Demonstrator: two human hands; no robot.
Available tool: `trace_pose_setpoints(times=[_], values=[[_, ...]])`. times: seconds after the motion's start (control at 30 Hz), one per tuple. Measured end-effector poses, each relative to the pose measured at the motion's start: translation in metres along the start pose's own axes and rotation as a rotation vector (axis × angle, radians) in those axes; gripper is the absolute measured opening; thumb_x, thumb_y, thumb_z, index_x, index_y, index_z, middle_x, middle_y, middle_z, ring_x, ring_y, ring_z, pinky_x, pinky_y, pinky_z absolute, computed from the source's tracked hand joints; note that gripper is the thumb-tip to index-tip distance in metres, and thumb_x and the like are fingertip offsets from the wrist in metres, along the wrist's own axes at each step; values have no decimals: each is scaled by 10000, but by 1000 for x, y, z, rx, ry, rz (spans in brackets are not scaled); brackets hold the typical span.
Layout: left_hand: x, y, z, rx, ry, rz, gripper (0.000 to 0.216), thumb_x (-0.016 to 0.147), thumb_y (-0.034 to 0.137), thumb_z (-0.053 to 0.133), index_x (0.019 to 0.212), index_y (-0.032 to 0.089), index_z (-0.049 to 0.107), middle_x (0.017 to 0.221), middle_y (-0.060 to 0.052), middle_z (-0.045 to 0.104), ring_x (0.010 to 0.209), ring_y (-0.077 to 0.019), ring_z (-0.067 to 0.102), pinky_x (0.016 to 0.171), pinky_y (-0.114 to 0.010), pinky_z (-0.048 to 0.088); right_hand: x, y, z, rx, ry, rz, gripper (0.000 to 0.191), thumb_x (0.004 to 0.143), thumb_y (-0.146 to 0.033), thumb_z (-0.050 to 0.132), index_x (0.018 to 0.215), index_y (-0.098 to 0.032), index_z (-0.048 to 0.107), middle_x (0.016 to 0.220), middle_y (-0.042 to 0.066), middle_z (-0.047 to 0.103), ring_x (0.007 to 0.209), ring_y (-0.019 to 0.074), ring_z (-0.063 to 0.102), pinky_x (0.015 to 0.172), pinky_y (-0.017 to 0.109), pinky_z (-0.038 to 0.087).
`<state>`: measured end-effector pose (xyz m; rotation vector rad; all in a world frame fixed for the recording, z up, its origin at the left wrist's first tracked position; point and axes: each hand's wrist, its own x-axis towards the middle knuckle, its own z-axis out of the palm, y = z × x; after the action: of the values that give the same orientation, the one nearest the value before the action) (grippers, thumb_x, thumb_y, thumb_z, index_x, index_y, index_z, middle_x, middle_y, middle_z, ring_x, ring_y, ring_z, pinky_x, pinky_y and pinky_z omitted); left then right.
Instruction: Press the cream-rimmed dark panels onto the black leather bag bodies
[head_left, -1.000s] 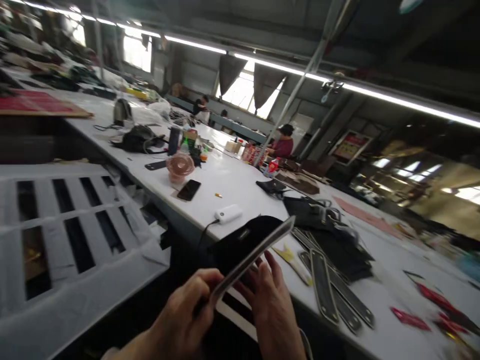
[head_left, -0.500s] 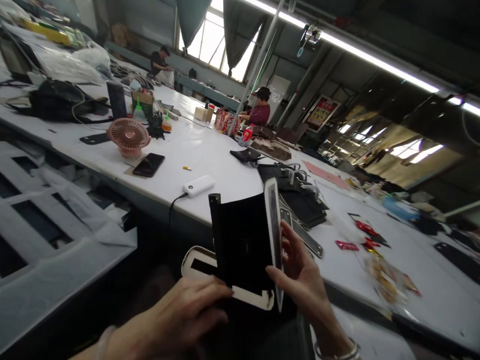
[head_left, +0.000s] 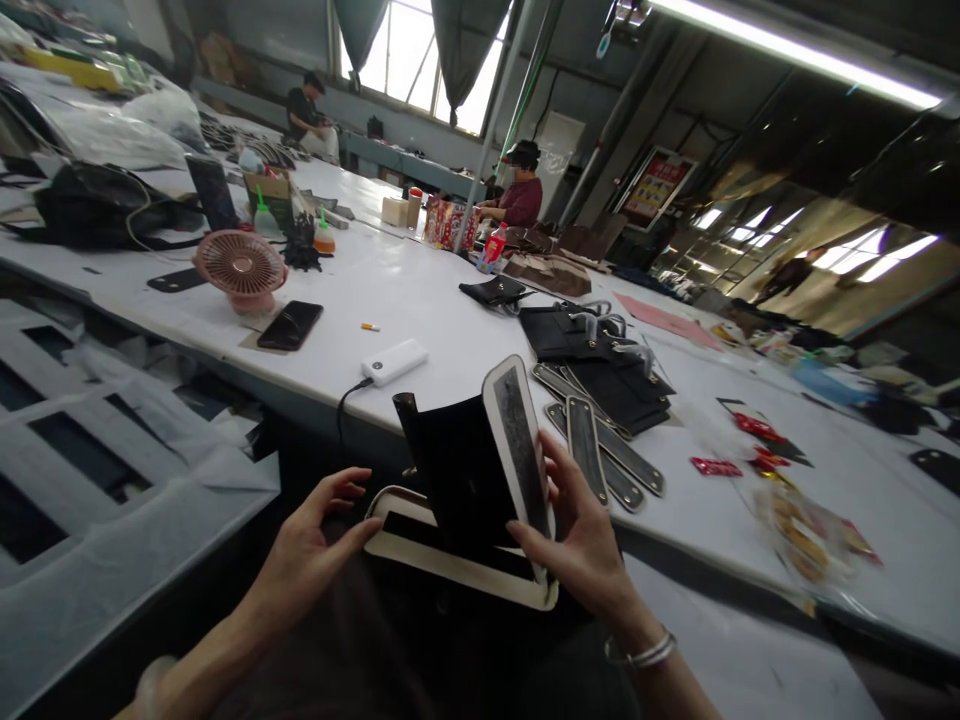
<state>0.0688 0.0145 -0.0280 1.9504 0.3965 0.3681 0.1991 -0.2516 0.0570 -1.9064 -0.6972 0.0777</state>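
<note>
An unfinished black bag [head_left: 457,470] with cream-edged panels stands tilted in front of me. My right hand [head_left: 577,535] is closed around its upright end panel [head_left: 517,430], thumb on the black inner side and fingers behind. The long cream-rimmed bottom strip [head_left: 457,565] runs left from that panel. At the strip's left end is my left hand [head_left: 319,535], fingers spread, its thumb tip at the rim without a grip. Beyond the right hand, several dark strips with pale edges [head_left: 587,450] lie on the table beside black bag pieces with wrapped handles [head_left: 600,360].
On the white table [head_left: 442,310] are a white power bank [head_left: 395,362] with a cable, a phone [head_left: 291,326], a pink fan [head_left: 241,265] and bottles. Red wrappers [head_left: 716,467] and a food bag [head_left: 799,530] lie right. Two people [head_left: 521,195] sit farther back. White-covered frames [head_left: 97,470] stand left.
My left hand has moved left from the middle of the bottom strip to its left end, and its fingers have spread. The end panel in my right hand now leans left, showing more of its face.
</note>
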Motion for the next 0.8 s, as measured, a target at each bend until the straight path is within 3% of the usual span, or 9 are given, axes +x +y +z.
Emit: trace_pose_setpoints(times=[0.17,0.43,0.67,0.8], values=[[5,-9,11,-33,12,40,553,832,474,648,1320,325,436,1309,-46,526,1170,-269,548,1011,-461,453,-1,2,0,-123,-42,-137,819,735,-173,698,1455,-246,313,1470,101,378,1359,296,356,1127,460,339],[2,-15,20,-56,-20,-49,519,852,477,610,1311,297,446,1339,-76,527,1161,-300,570,984,-495,483,-11,12,-5,-342,-48,-272,846,762,-181,682,1482,-276,248,1457,84,395,1374,293,335,1126,462,361],[0,-10,22,-79,-23,-30,519,846,409,615,1325,293,454,1361,-71,526,1195,-302,554,1009,-479,462,-16,18,-7,-440,-162,-265,817,794,-149,599,1497,-256,197,1466,74,358,1366,250,344,1154,422,327],[-1,-7,22,-90,-44,-13,478,854,337,586,1312,284,459,1374,-68,511,1208,-291,543,1008,-464,462,-21,19,-13,-597,-173,-276,795,829,-157,545,1514,-256,153,1491,76,322,1369,269,330,1147,469,331]])
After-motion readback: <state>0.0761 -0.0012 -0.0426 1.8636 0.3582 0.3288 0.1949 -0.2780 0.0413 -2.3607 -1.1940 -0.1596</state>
